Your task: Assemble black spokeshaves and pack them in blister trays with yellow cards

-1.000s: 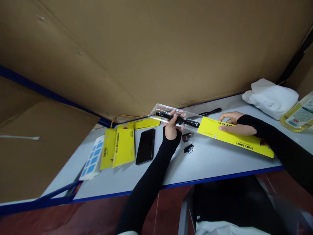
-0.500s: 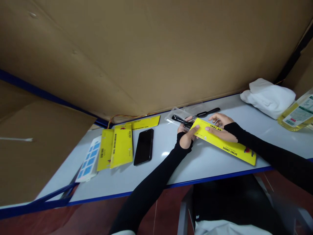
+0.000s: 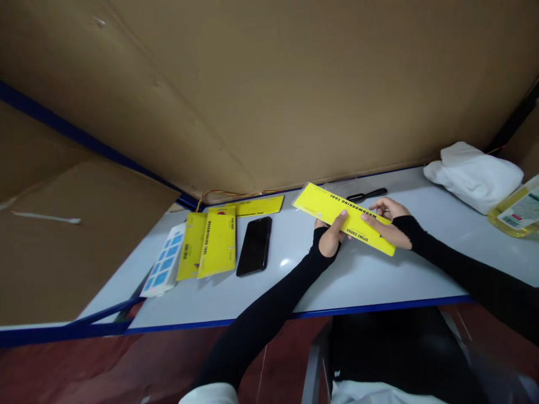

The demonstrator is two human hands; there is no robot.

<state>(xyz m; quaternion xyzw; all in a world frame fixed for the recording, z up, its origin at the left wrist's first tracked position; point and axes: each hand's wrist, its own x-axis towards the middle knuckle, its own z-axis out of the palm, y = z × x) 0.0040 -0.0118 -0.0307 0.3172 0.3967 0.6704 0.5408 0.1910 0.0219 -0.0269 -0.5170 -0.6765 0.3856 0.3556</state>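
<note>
A yellow card (image 3: pixel 319 201) printed "WOODWORKING TOOL" and "SPOKE SHAVE" lies tilted across both hands above the table. My left hand (image 3: pixel 330 240) is closed on it, thumb on top and fingers underneath. With its thumb on the card's right part, my right hand (image 3: pixel 391 217) also grips it; the other fingers are curled behind the far edge. Clear plastic edges the card's left end. What lies beneath the card is hidden. Just beyond, a black-handled tool (image 3: pixel 371 194) rests on the table, partly covered by the card.
On the left are several yellow cards (image 3: pixel 219 241), a black phone (image 3: pixel 255 246) and a white box with blue labels (image 3: pixel 165 261). A white cloth bundle (image 3: pixel 474 174) and a bottle of yellow liquid (image 3: pixel 516 210) stand at right. Cardboard walls (image 3: pixel 295 95) rise behind the table.
The yellow card has moved left and away from me, now covering the black tool and clear plastic that showed at my left hand. The view has shifted slightly.
</note>
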